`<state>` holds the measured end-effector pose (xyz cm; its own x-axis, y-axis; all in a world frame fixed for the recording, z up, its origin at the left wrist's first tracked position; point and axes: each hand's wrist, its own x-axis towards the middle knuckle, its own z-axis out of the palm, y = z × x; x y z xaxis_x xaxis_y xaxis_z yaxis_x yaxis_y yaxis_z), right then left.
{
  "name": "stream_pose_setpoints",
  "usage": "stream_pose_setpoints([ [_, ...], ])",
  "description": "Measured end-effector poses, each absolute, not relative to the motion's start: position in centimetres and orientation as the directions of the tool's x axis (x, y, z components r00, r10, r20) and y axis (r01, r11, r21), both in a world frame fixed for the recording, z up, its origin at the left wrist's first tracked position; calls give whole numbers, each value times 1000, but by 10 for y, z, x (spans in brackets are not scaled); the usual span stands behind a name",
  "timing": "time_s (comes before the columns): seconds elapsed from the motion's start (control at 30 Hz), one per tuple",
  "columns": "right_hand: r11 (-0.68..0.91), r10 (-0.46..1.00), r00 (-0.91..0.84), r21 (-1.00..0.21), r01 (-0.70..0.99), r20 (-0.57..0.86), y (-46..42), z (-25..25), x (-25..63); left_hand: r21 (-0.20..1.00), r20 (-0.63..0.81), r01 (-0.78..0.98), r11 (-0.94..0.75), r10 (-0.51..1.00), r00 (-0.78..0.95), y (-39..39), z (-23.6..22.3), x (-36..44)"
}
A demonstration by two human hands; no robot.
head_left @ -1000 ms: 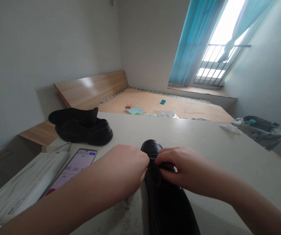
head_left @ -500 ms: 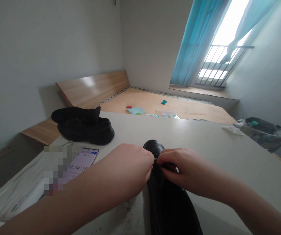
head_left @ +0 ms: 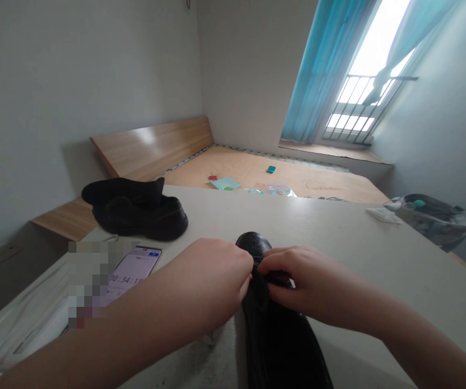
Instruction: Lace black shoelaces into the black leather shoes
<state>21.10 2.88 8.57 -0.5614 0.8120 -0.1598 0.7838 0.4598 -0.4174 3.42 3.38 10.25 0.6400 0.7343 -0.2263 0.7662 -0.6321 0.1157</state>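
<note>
Both hands [head_left: 222, 275] [head_left: 301, 273] hold black shoe [head_left: 285, 346]; left forearm [head_left: 115, 324] partly hides phone [head_left: 139, 262]

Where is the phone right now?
In the head view, the phone lies at left on the table, just nearer the wearer than the untouched shoe, its lower part hidden by the left forearm.

We see a white table [head_left: 217, 210]: black shoe [head_left: 285, 351] front, second shoe [head_left: 147, 220] back left, phone [head_left: 138, 265], white item [head_left: 22, 310] left, scrap [head_left: 384, 216] right.
</note>
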Motion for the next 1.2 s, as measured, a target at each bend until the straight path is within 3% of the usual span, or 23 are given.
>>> stream_pose_setpoints([
  [0.7,381,849,-502,-467,798,-166,27,77,210,83,-244,790,-607,757,607,33,96,32],
  [0.9,328,874,-474,-593,735,-105,32,80,217,256,-158,758,-599,748,645,34,98,29],
  [0.97,307,905,-426,-703,641,7,34,86,223,325,-94,747,-579,767,635,34,100,29],
  [1.07,366,921,-272,-857,362,279,35,95,231,488,30,652,-580,758,652,31,106,32],
  [1.13,439,898,-121,-876,201,422,33,97,234,618,84,536,-576,726,683,28,110,34],
  [1.2,475,879,-34,-870,132,475,30,98,234,746,83,422,-515,701,708,24,113,36],
])
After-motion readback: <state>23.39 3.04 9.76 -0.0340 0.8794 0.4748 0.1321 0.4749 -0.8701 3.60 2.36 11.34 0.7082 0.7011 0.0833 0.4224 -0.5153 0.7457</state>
